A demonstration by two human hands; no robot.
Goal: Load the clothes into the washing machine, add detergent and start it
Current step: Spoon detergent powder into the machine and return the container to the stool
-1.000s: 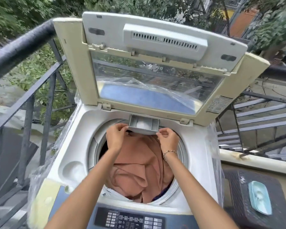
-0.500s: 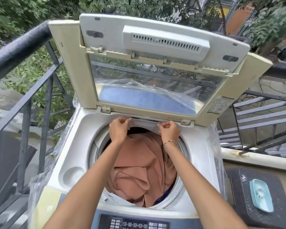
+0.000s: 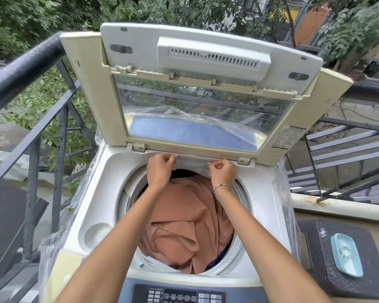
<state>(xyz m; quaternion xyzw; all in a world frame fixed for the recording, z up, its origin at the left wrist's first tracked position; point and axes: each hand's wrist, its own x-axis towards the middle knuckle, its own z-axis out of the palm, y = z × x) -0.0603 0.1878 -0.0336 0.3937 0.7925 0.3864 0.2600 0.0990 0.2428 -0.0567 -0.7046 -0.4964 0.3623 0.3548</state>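
Pushed back almost flush below the hinge, the detergent drawer (image 3: 192,161) is no longer seen jutting over the drum as it was a second ago
Its front edge is pinched by curled fingers, the left hand (image 3: 160,169) at one corner and the right hand (image 3: 222,172) at the other; the peach clothes (image 3: 190,215) lie piled inside the washing machine (image 3: 109,193), whose lid (image 3: 206,95) stands open. The detergent step is judged to be closing; next the drawer must be seated and released, the lid lowered, and the control panel (image 3: 179,295) reached to start the wash
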